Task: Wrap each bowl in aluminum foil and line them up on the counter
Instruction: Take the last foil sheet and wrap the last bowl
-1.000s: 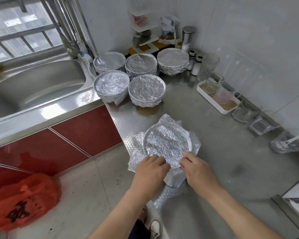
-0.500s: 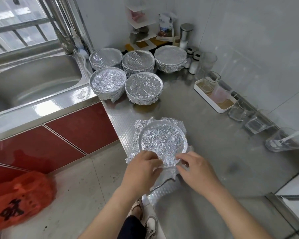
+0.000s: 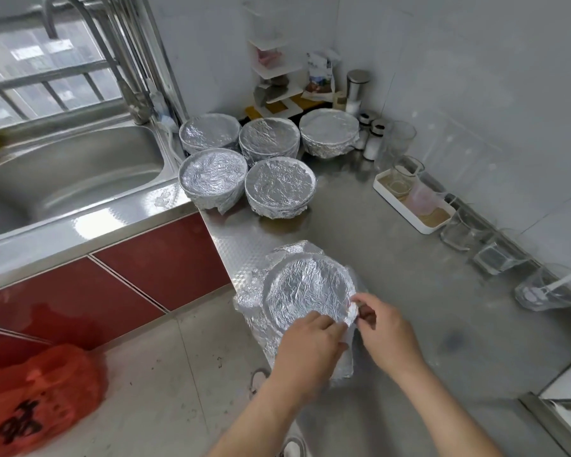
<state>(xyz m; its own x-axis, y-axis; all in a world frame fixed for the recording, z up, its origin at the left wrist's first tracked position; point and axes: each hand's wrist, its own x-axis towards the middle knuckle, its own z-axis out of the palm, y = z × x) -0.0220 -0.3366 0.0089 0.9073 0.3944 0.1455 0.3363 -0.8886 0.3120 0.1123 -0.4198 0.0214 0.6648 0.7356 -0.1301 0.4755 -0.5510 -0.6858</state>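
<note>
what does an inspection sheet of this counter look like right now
surface: steel counter, patterned strip along its front edge
job's things: five wrapped bowls clustered at the back by the sink; sixth bowl at the front edge, foil over its top, loose on the left
clutter: white tray with cups, glass jars along the wall, shakers in the corner
hands: left hand grips the foil at the near rim; right hand pinches it beside that
cables: nothing seen
surroundings: sink at left, red cabinets below, orange bag on the floor

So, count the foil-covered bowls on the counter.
6 bowls: three in back, two in front, one at the counter edge, its foil gripped by left hand and right hand.
</note>
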